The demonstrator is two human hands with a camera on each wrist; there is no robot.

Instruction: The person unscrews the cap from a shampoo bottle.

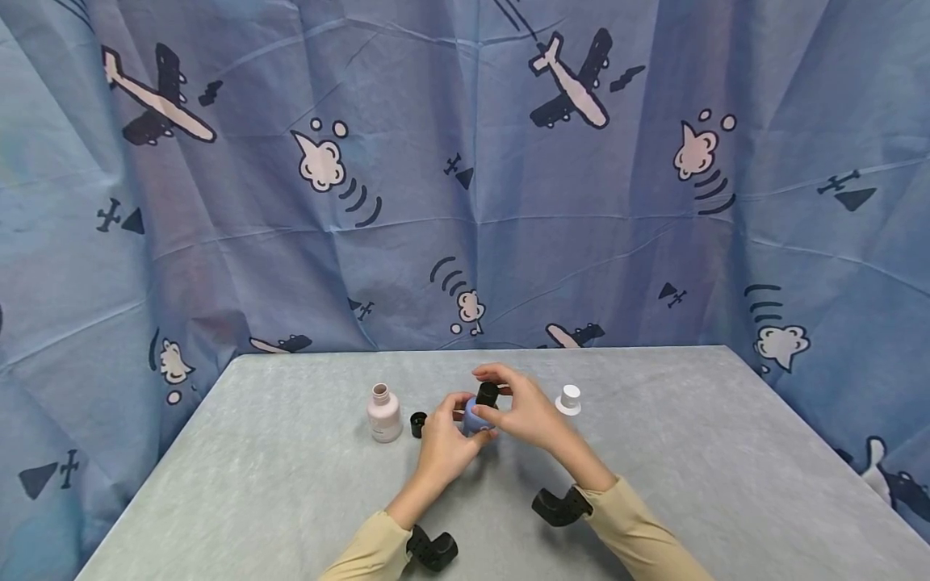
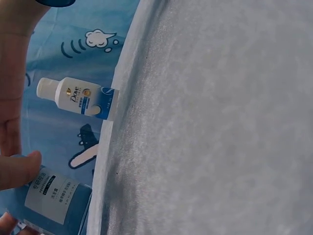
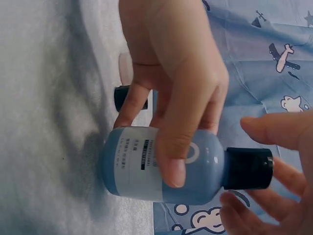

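Note:
My left hand point(image 1: 448, 442) grips a blue bottle point(image 3: 195, 147) around its body, thumb across the white label. A black cap point(image 3: 248, 169) sits on this bottle's neck. My right hand point(image 1: 525, 410) is around the cap with fingers spread; in the right wrist view its thumb stands apart from the cap, and whether the other fingers touch it I cannot tell. Left of the hands stands a pale pink bottle point(image 1: 384, 415) with its mouth uncovered. Between that bottle and my left hand is a loose black cap point(image 1: 418, 424) on the table.
A small white Dove bottle point(image 2: 80, 97) with a white cap stands behind and to the right of my hands. The grey cloth-covered table point(image 1: 254, 484) ends at a patterned blue curtain point(image 1: 407, 202). Each wrist wears a black mount point(image 1: 559, 507).

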